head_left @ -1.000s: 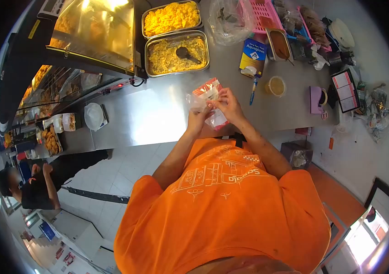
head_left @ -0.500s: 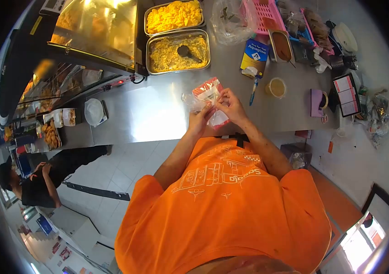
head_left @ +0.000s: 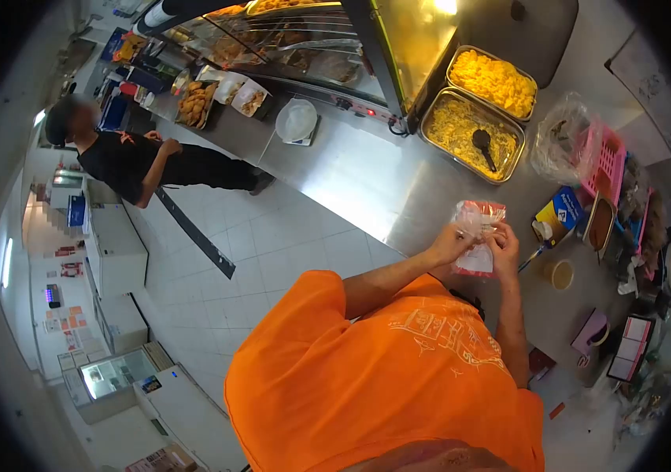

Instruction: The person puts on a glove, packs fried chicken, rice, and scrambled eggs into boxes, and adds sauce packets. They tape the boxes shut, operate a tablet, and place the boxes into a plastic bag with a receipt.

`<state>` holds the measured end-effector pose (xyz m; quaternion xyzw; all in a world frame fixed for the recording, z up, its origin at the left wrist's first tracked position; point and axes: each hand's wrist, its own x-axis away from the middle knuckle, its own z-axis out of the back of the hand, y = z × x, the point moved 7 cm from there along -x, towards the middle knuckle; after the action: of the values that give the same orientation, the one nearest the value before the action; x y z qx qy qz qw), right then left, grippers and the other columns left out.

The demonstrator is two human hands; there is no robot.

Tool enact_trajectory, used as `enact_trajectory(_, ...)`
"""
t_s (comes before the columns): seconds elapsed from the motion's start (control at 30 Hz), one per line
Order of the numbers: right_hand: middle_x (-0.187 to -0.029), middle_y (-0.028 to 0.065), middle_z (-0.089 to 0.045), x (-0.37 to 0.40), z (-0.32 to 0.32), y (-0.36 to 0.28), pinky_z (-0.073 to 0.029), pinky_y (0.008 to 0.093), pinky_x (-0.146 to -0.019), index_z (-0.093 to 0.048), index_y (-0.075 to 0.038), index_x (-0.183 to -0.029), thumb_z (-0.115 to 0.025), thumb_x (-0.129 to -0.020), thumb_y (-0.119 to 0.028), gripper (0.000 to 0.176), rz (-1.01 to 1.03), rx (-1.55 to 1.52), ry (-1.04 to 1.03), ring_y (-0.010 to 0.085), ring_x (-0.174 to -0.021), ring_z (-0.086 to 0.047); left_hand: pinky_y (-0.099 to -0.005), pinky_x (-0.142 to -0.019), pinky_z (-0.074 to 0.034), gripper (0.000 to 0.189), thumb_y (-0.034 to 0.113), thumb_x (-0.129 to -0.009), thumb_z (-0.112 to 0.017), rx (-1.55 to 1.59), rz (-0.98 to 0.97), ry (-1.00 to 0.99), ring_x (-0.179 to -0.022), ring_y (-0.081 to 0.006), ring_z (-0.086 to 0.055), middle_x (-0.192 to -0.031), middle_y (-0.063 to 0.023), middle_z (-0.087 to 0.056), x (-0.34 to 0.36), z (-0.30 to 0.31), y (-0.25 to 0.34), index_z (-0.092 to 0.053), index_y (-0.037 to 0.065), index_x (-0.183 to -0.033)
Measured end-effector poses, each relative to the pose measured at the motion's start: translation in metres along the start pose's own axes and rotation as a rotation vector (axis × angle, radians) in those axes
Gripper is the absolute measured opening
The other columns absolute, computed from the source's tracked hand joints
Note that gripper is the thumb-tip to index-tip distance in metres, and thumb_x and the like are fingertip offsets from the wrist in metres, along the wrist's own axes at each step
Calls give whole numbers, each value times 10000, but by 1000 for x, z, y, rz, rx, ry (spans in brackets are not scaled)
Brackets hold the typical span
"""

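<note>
Both hands meet in front of my body over a red-and-white packet [head_left: 477,262] at the counter's near edge. My left hand [head_left: 447,245] is closed, its fingertips pinching clear plastic bag film [head_left: 467,223] that lies over the packet. Opposite it, my right hand [head_left: 504,245] is closed too, with thumb and fingers gathered on the same film near the packet's upper right. Just past the right hand lies a blue pen [head_left: 534,256], and a lidded cup [head_left: 558,274] of pale brown contents stands beyond it.
Metal trays of yellow food [head_left: 493,82] sit at the back, the nearer with a black scoop [head_left: 483,145]. A blue-and-yellow glove box [head_left: 560,211] and pink basket [head_left: 604,164] stand right. A glass food warmer [head_left: 304,47] lines the left. Another person [head_left: 134,157] stands left of the counter.
The head view has turned left, so the counter and hands now appear further right and more of the room shows. Both hands still pinch the plastic over the packet.
</note>
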<state>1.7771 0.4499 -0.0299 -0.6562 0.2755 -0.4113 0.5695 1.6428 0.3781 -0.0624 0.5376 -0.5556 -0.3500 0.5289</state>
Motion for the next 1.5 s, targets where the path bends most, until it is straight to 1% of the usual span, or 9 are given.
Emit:
enact_trajectory(0.13,-914,112,-704,-3,10,4,-509,269,-809,-708,28,-1005,-672,-831,-2,180,-142,139,-101,162,-834,-677,-386,-768,-545,173,143,-852,-715,-550,-296,57,-869,-242,-680,-931,-85,-699,6,-2,47,-686,45,-991)
enact_trajectory(0.23,-943,139,-713,0,13,-53,-516,321,-828,-734,-8,-924,-693,-731,-14,197,338,504,189,243,-872,-692,-427,-767,-537,199,160,-799,-726,-778,-478,76,-868,-303,-665,-933,-107,-687,12,-10,68,-682,49,-958)
enact_trajectory(0.37,-947,124,-700,-4,23,-10,-521,397,-826,-721,-55,-956,-721,-747,-174,240,268,934,473,314,-896,-666,-458,-816,-489,162,167,-794,-699,-1037,-512,148,-925,-305,-637,-961,-128,-681,-5,-8,12,-694,59,-915)
enact_trajectory(0.5,-1057,145,-680,22,38,-51,-476,403,-923,-680,-60,-1049,-709,-846,-183,239,418,456,328,319,-986,-633,-439,-1043,-393,497,186,-816,-765,-676,-445,203,-1187,-323,-510,-1224,-175,-548,4,1,44,-550,18,-1231)
enact_trajectory(0.57,-1112,136,-650,66,69,-125,-443,397,-961,-665,-61,-1067,-713,-855,-182,248,516,580,512,321,-1079,-587,-434,-1128,-294,868,154,-779,-811,-351,-428,284,-1304,-315,-377,-1401,-179,-326,10,4,76,-259,0,-1431)
enact_trajectory(0.77,-1072,126,-632,216,286,-132,-413,422,-967,-656,-73,-1064,-737,-819,-168,275,479,793,1354,320,-1081,-564,-540,-1089,-286,651,258,-902,-668,-752,-1065,273,-1300,-385,-368,-1395,-228,-350,63,-93,195,-317,-18,-1375)
enact_trajectory(0.97,-1394,131,-462,354,473,-17,-331,581,-1059,-613,-233,-1243,-696,-823,-215,429,-164,1210,1721,404,-1313,-394,-515,-949,-410,404,226,-851,-685,-758,-804,-753,-1075,-415,-526,-1137,-198,-585,79,-308,49,-549,30,-1177)
enact_trajectory(1.1,-1520,140,-326,381,536,22,-234,660,-1105,-570,-290,-1336,-678,-838,-298,509,-399,1344,1548,459,-1429,-215,-488,-1013,-376,409,275,-837,-709,-962,-616,-618,-1183,-386,-496,-1247,-177,-548,39,-386,-98,-579,60,-1160)
enact_trajectory(1.5,-1579,91,-287,371,606,83,-151,688,-1118,-539,-373,-1374,-683,-834,-316,562,-331,1333,1420,425,-1470,-166,-530,-1097,-274,518,430,-848,-696,-1388,-519,-377,-1341,-373,-377,-1374,-158,-481,21,-426,-139,-557,94,-1217)
